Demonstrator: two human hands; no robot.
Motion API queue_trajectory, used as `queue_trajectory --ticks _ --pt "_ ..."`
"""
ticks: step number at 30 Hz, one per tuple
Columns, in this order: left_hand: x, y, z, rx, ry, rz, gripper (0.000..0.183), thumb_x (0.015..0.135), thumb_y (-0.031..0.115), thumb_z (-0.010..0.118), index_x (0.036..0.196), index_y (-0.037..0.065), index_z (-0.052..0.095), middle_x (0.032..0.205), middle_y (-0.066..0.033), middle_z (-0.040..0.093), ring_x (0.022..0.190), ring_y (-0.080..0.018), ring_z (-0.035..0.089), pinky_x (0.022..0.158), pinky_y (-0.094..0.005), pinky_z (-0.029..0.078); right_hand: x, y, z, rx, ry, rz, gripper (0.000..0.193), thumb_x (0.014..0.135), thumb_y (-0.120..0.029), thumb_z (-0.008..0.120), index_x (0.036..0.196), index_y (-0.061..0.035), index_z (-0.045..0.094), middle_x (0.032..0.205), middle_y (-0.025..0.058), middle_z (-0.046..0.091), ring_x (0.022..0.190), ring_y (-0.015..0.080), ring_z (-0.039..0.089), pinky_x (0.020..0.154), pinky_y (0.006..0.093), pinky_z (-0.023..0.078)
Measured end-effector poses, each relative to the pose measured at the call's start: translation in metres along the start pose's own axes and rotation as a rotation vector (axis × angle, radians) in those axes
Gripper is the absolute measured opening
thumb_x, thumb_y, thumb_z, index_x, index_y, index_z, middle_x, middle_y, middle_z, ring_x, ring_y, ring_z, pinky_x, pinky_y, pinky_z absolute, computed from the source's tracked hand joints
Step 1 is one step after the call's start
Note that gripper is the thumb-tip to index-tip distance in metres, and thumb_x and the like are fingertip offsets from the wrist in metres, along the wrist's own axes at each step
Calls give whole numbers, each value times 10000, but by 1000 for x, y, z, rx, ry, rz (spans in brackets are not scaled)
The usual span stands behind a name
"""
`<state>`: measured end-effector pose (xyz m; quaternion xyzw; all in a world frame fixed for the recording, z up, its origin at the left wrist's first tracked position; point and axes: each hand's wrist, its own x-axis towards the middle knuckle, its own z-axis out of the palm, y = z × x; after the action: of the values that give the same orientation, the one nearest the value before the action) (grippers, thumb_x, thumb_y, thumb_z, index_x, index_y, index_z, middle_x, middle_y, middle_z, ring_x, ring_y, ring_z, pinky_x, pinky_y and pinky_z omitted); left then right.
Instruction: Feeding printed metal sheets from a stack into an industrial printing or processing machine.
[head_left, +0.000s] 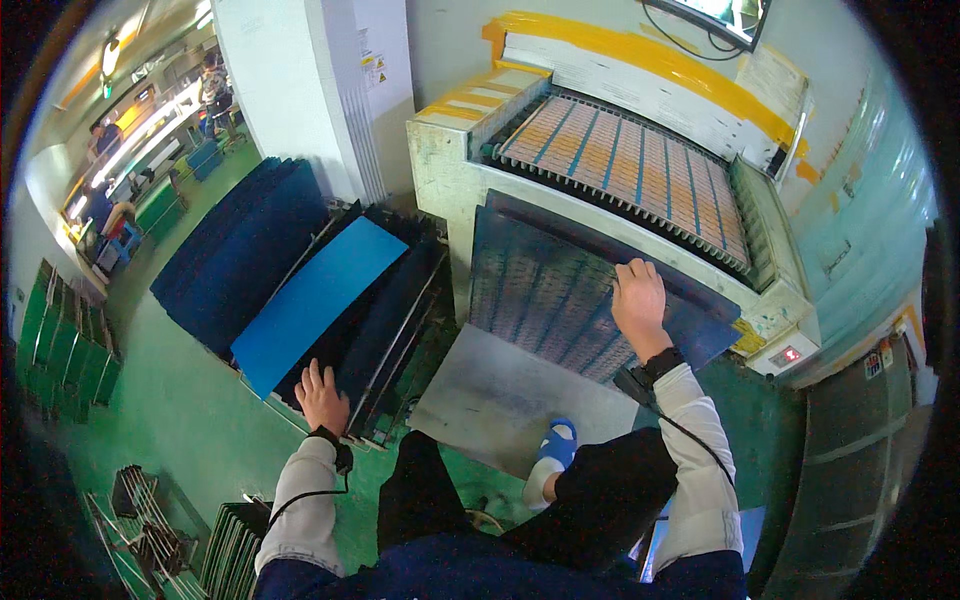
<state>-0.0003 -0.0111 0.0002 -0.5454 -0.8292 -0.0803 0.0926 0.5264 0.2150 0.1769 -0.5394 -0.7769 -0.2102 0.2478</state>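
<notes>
The dark, patterned rectangular panel (545,290) sits at three o'clock by my right hand (638,305), grip unclear, while at eight my left hand (322,402) spreads its fingers near the bright-blue rectangular sheet (320,300).

A factory workshop: conveyor machine (625,165) at upper right, racked panels (320,300) at left, people (213,88) (small, distant) upper left.

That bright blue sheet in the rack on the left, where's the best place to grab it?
Probably pinch the near end of the bright blue sheet, coming from the person's side: it looks thin and flat, that end is uncovered, and the left hand is close by. Dark boards stand along its left side.
</notes>
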Motion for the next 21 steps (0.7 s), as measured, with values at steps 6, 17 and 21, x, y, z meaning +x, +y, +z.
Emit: queue_trajectory --ticks 6,17,21 --pt "4 -1 4 -15 37 48 703 783 217 792 1424 70 544 1618 -186 397 1483 -399 368 1184 -577 306 -4 8 3 21 60 12 114 861 -113 690 966 -73 707 996 104 630 1028 333 619 860 459 528" --pt "-4 -7 12 76 42 55 672 809 223 780 1418 47 557 1632 -168 410 1481 -380 385 1162 -548 337 4 -4 -1 62 40 54 162 767 -40 662 927 -60 657 1001 131 617 1020 352 602 857 476 507" --pt "-3 -4 12 112 39 67 691 805 237 781 1430 58 549 1631 -152 409 1466 -375 402 1137 -546 358 -13 9 4 38 28 71 231 749 -70 698 978 -50 675 1014 124 593 1054 332 576 871 455 493"
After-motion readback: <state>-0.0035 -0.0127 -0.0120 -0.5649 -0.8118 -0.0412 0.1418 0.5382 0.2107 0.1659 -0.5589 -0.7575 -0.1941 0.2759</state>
